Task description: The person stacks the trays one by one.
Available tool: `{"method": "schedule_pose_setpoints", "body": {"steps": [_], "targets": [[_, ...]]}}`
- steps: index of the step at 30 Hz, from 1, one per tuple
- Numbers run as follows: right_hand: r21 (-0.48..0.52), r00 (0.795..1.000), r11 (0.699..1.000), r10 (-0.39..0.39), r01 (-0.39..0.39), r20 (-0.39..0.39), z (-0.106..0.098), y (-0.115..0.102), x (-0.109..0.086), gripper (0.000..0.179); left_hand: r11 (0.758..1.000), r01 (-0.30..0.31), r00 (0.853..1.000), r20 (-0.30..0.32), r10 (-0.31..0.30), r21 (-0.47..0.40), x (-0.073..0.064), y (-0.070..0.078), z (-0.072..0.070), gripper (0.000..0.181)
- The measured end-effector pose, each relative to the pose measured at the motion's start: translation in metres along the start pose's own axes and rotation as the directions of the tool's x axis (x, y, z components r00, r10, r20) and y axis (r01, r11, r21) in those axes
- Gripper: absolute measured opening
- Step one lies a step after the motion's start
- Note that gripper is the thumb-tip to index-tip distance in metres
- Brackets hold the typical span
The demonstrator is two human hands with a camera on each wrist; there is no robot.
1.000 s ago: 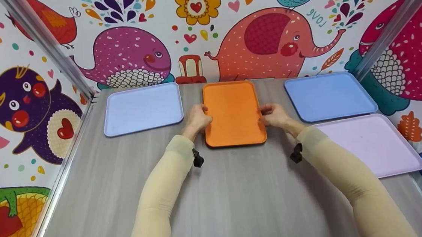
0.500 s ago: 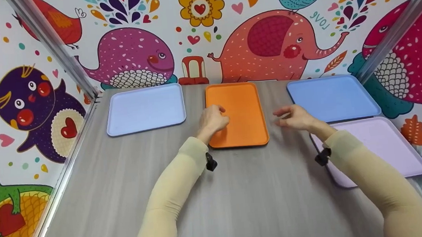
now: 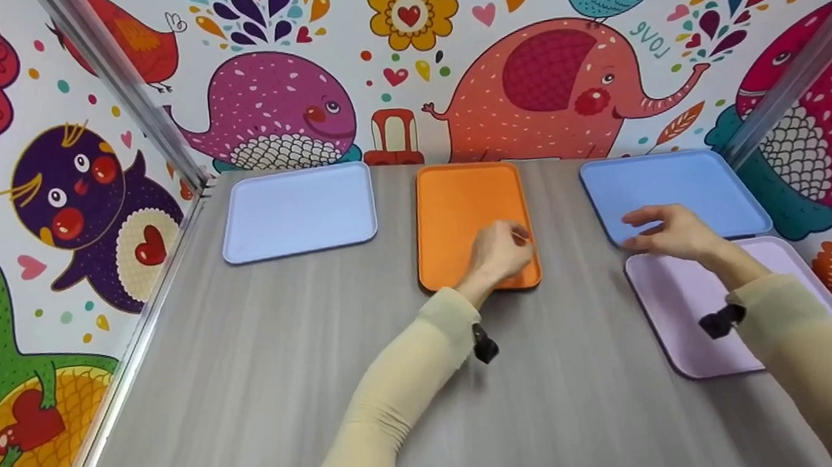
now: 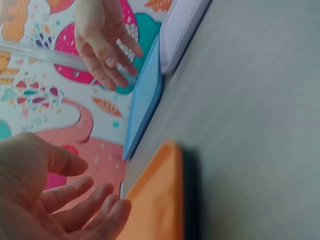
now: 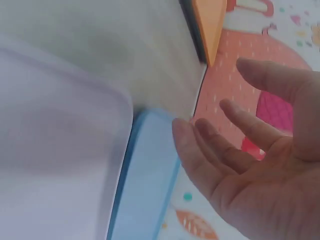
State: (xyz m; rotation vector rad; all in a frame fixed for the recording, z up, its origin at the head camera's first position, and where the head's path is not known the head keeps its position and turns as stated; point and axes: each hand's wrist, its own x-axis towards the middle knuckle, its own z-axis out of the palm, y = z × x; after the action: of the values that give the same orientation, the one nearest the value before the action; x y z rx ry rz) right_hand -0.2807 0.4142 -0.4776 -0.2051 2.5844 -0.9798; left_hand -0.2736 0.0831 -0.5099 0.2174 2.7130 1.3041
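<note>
Left hand (image 3: 500, 250): over the near right part of the orange tray (image 3: 451, 208), palm turned toward the right side of the table (image 3: 548, 401). Grip: fingers loosely bent and a bit spread, thumb held apart from them, per left wrist view. Can't tell if it touches the tray.

Orange tray: flat at the middle of the table's far edge, long sides running from far edge toward near edge.

Right hand (image 3: 672, 230): over the near left corner of the blue tray (image 3: 687, 182). Grip: fingers spread and lightly bent, thumb well clear of them, per right wrist view. Contact with the tray: can't tell from head view.

Blue tray: flat by the table's far right corner, long side along the far edge. Lilac tray (image 3: 681, 294): just nearside of it, along the table's right edge, partly hidden under the right forearm. Pale blue tray (image 3: 299, 213): far left corner, slightly skewed, well apart from the orange one.

Both arms in cream sleeves (image 3: 415, 367), a small black device (image 3: 485, 343) at each wrist. Behind the far edge: printed wall with purple whale (image 3: 279, 103) and coral elephant (image 3: 524, 91).
</note>
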Motion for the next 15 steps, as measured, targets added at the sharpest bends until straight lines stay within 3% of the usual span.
{"method": "schedule_pose_setpoints", "body": {"steps": [4, 10, 13, 15], "targets": [[-0.011, 0.996, 0.997, 0.078, -0.078, -0.031, -0.018, 0.028, -0.020, 0.065, 0.998, -0.056, 0.998, 0.023, 0.056, -0.032, -0.014, 0.013, 0.032, 0.019], [0.005, 0.970, 0.977, 0.212, -0.213, -0.115, -0.039, 0.070, -0.052, 0.077, 0.997, -0.030, 0.995, 0.090, 0.036, -0.065, -0.031, 0.034, 0.080, 0.017], [0.033, 0.947, 0.956, 0.293, -0.291, -0.135, -0.047, 0.085, -0.063, 0.088, 0.999, -0.032, 0.998, 0.049, 0.034, -0.036, -0.027, 0.036, 0.108, 0.018], [0.059, 0.930, 0.938, 0.346, -0.341, -0.122, -0.053, 0.094, -0.069, 0.095, 0.999, 0.019, 0.999, 0.041, -0.017, -0.041, -0.029, 0.043, 0.118, 0.019]]}}
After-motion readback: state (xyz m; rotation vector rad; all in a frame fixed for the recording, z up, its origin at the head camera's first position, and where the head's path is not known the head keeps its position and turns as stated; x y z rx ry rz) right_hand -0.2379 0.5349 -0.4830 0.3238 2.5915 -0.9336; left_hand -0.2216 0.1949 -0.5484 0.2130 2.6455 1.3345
